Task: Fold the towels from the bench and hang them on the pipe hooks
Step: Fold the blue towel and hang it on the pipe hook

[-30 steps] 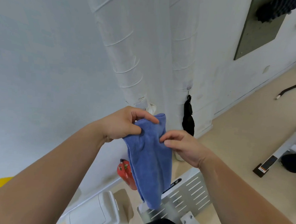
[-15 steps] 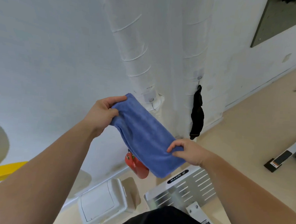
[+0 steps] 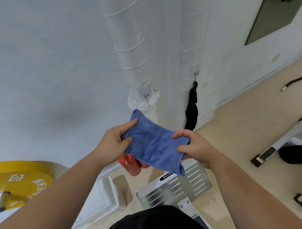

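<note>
A blue towel point(image 3: 153, 146) is stretched sideways in the air in front of me, below the white wrapped pipes point(image 3: 132, 48). My left hand point(image 3: 114, 142) pinches its left end and my right hand point(image 3: 195, 146) grips its right end. A small metal hook point(image 3: 146, 95) sits low on the left pipe, above a white towel point(image 3: 143, 103) that hangs there. On the right pipe another hook point(image 3: 195, 74) carries a hanging black towel point(image 3: 191, 110). The bench is out of view.
A yellow weight plate point(image 3: 15, 182) on a bar sits at lower left. A red object point(image 3: 131, 166) stands behind the towel near the wall. On the floor are a white lidded bin point(image 3: 98, 199) and a perforated metal plate point(image 3: 176, 187). Gym frame parts point(image 3: 274, 147) lie at right.
Both hands have come down and level with each other. The blue towel, first hanging from my left hand, then slanted, is now stretched flat between both hands. The view has tilted downward.
</note>
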Demonstrator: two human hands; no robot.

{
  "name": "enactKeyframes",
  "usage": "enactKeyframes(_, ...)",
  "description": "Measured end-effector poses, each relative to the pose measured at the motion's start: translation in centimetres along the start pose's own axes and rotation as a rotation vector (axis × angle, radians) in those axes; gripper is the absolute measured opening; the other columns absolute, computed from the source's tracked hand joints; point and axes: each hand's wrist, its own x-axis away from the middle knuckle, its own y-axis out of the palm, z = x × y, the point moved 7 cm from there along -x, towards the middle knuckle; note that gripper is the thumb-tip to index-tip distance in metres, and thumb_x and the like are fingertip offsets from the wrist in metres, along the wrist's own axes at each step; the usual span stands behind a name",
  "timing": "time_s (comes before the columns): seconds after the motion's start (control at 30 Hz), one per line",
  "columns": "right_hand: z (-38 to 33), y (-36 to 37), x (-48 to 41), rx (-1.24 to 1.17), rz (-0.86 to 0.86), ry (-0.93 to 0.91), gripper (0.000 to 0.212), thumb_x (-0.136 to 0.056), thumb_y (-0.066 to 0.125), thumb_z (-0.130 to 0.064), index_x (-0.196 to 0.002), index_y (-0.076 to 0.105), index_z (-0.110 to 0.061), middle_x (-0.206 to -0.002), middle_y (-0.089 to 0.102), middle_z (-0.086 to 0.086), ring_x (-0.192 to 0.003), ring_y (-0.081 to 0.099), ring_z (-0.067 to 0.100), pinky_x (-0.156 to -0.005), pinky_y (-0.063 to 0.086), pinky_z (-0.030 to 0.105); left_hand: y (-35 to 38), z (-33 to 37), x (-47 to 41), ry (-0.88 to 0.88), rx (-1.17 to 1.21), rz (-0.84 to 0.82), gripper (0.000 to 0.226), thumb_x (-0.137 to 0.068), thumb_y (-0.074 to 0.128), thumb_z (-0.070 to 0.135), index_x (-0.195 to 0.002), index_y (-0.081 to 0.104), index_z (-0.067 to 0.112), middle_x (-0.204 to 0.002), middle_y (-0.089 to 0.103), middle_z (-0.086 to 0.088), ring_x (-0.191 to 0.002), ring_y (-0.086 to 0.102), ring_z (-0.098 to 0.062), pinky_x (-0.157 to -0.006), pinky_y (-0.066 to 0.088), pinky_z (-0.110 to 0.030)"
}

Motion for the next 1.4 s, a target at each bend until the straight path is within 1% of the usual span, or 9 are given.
enactKeyframes(0.13, -2.7, 2.1, 0.0, -0.051, 0.027, -0.037, 0.031, -0.084, 0.061, 0.009, -0.103, 0.063, -0.015, -0.104, 0.061, 0.016, -0.080, 0.068, 0.031, -0.068, 0.064, 0.046, 3.0, 1.7, 1.1, 0.082, 0.061, -0.047, 0.065, -0.093, 0.053, -0.008, -0.144, 0.054, 0.033, -0.130, 0.066, 0.010, -0.112, 0.064, 0.004, -0.097, 0.052, -0.018)
enactKeyframes(0.23, -4.1, 3.2, 0.0, -0.111, 0.085, -0.022, 0.021, -0.088, 0.062, 0.006, -0.099, 0.060, -0.012, -0.101, 0.063, 0.020, -0.074, 0.070, 0.025, -0.064, 0.063, 0.039, 4.7, 1.9, 1.6, 0.007, 0.229, -0.060, 0.058, -0.098, 0.054, -0.002, -0.135, 0.059, 0.043, -0.108, 0.071, 0.003, -0.084, 0.065, -0.018, -0.085, 0.055, -0.033)
enactKeyframes(0.4, -4.8, 4.9, -0.1, -0.237, 0.114, -0.024, 0.019, -0.091, 0.062, 0.004, -0.097, 0.057, -0.013, -0.097, 0.063, 0.017, -0.076, 0.069, 0.025, -0.065, 0.063, 0.041, 5.6, 3.4, 1.9, -0.035, 0.435, -0.049, 0.044, -0.090, 0.075, 0.014, -0.129, 0.067, 0.034, -0.105, 0.078, 0.002, -0.088, 0.068, -0.018, -0.082, 0.057, -0.043)
enactKeyframes(0.53, -5.1, 5.1, -0.1, -0.404, 0.129, -0.005, 0.016, -0.096, 0.056, 0.003, -0.104, 0.053, -0.012, -0.100, 0.063, 0.018, -0.078, 0.072, 0.030, -0.071, 0.062, 0.043, 5.1, 4.6, 1.8, 0.046, 0.208, 0.016, 0.068, -0.071, 0.091, 0.020, -0.134, 0.065, 0.027, -0.111, 0.071, 0.023, -0.101, 0.067, 0.010, -0.085, 0.051, -0.010)
enactKeyframes(0.7, -5.9, 5.8, 0.1, -0.471, 0.083, -0.026, 0.008, -0.101, 0.055, -0.008, -0.107, 0.053, -0.012, -0.097, 0.064, 0.015, -0.078, 0.071, 0.026, -0.079, 0.062, 0.043, 4.5, 5.4, 1.9, 0.153, -0.061, 0.185, 0.054, -0.076, 0.066, 0.026, -0.125, 0.064, 0.049, -0.098, 0.077, 0.013, -0.085, 0.069, -0.005, -0.073, 0.053, -0.018)
enactKeyframes(0.9, -6.4, 3.3, 0.9, 0.102, 0.087, -0.296, 0.082, -0.080, 0.083, -0.022, -0.144, 0.037, -0.043, -0.131, 0.045, -0.010, -0.120, 0.048, -0.003, -0.084, 0.039, -0.001, 3.0, 4.2, 0.8, -0.007, 0.310, 0.028, 0.059, -0.078, 0.055, -0.015, -0.117, 0.077, 0.023, -0.106, 0.079, 0.006, -0.101, 0.074, -0.011, -0.093, 0.059, -0.042)
enactKeyframes(1.0, -7.0, 3.3, 1.4, 0.220, -0.094, -0.361, 0.108, -0.075, 0.089, -0.020, -0.154, 0.021, -0.046, -0.145, 0.050, -0.009, -0.137, 0.041, -0.006, -0.109, 0.039, 0.016, 2.1, 5.1, 0.3, -0.034, 0.473, -0.158, 0.057, -0.079, 0.053, -0.023, -0.114, 0.077, 0.015, -0.107, 0.078, -0.009, -0.103, 0.073, -0.026, -0.094, 0.058, -0.046)
enactKeyframes(1.1, -8.5, 3.7, 2.2, 0.061, -0.175, -0.402, 0.090, -0.090, 0.074, -0.005, -0.153, 0.024, -0.047, -0.117, 0.073, 0.010, -0.115, 0.068, 0.019, -0.101, 0.053, 0.033, 1.8, 5.6, 0.0, -0.072, 0.561, -0.349, 0.055, -0.082, 0.057, -0.021, -0.127, 0.068, 0.009, -0.116, 0.075, -0.017, -0.107, 0.071, -0.030, -0.093, 0.058, -0.039)
enactKeyframes(1.4, -8.0, 2.3, 2.1, -0.204, -0.018, -0.323, 0.058, -0.103, 0.052, -0.007, -0.134, 0.041, -0.055, -0.105, 0.075, 0.012, -0.100, 0.073, 0.026, -0.089, 0.058, 0.038, 3.1, 1.2, 1.7, -0.295, 0.969, -0.249, 0.081, -0.066, 0.076, 0.032, -0.143, 0.050, 0.040, -0.130, 0.069, -0.006, -0.114, 0.069, -0.029, -0.086, 0.059, -0.037)
